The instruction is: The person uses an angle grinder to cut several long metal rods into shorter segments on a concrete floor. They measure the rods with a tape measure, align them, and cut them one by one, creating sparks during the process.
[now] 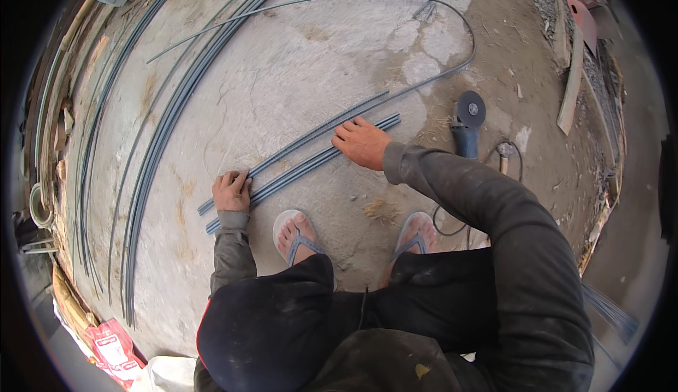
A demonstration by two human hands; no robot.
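Note:
My left hand (232, 191) is closed over the left part of some thin grey steel rebar rods (289, 148), near their ends. Further along, my right hand (361, 143) has its fingers curled down on the same rods. Just nearer to my feet, a second bundle of cut rebar (304, 170) lies alongside on the concrete, partly under my hands. A long bent rebar (474, 39) loops round at the far right, and its lower leg runs back toward the rods at my right hand. Exactly which rods each hand grips is partly hidden.
An angle grinder (466, 127) with a dark disc stands right of my right hand, its cord trailing nearby. A hammer (504, 153) lies beside it. Long rebar (173, 102) curves along the left. Boards (572, 85) edge the right; a red-and-white bag (114, 349) sits lower left.

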